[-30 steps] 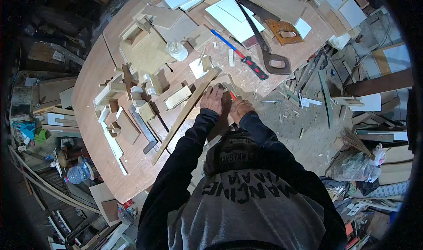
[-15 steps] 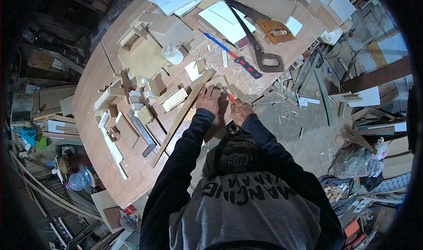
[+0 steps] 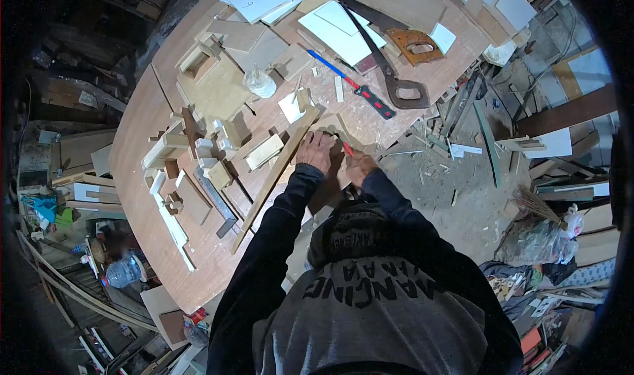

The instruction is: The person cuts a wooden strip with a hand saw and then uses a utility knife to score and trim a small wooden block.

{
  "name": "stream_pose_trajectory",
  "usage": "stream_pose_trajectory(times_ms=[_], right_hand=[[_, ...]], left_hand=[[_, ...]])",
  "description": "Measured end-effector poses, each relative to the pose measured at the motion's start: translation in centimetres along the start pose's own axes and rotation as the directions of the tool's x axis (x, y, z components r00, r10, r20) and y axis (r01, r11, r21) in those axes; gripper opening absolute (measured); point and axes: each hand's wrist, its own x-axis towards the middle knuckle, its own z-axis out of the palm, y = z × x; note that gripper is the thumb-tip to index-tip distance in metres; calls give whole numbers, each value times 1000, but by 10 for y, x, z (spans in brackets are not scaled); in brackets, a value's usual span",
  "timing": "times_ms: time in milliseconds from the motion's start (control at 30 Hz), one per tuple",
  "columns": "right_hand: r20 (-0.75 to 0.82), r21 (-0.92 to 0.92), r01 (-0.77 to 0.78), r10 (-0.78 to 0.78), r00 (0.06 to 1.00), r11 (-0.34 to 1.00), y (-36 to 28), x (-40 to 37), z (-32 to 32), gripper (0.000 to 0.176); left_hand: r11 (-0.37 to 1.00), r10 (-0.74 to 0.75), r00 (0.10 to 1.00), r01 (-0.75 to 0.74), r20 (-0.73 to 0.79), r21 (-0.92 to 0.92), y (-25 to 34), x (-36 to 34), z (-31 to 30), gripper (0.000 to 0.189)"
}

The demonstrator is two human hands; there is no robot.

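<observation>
My left hand (image 3: 314, 152) rests at the table's near edge, beside a long wooden strip (image 3: 276, 177) that lies diagonally. Its bent fingers press on a small piece of wood (image 3: 335, 137), mostly hidden under the fingertips. Close on the right, my right hand (image 3: 360, 168) is closed around a slim red tool (image 3: 348, 149); its tip is too small to make out. Ahead of both hands are a wood block (image 3: 303, 100) and a white sheet piece (image 3: 289, 108).
A blue-bladed saw with a black-and-red handle (image 3: 375, 102) and two handsaws (image 3: 415, 47) (image 3: 408, 94) lie on the right of the table. A plastic tub (image 3: 259, 83) stands mid-table. Wooden parts (image 3: 165, 149) and a try square (image 3: 216, 203) lie leftward. Offcuts litter the floor (image 3: 456, 177).
My right hand has turned slightly, and the red tool in it looks shorter from here. My left hand stays in nearly the same spot. The whole view has shifted a little.
</observation>
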Motion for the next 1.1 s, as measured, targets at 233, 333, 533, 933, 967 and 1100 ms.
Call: stream_pose_trajectory(times_ms=[233, 333, 533, 933, 967, 1100], right_hand=[[-135, -107, 220, -233, 963, 970, 51, 3, 47, 19], [-352, 369, 377, -248, 903, 849, 24, -15, 15, 14], [69, 782, -27, -44, 997, 622, 15, -18, -1, 6], [-332, 460, 409, -275, 902, 788, 6, -20, -7, 15], [-291, 382, 364, -264, 920, 849, -1, -23, -13, 16], [-143, 12, 178, -174, 974, 984, -24, -32, -40, 23]], left_hand=[[997, -72, 997, 72, -41, -20, 11, 4, -8, 22], [998, -60, 998, 61, -25, 29, 8, 1, -1, 22], [998, -62, 998, 62, 32, 17, 7, 0, -3, 24], [997, -60, 998, 60, 10, -39, 17, 6, -21, 31], [997, -69, 998, 69, 0, -35, 16, 5, -21, 30], [980, -175, 980, 182, 96, -74, 15, 4, -16, 37]])
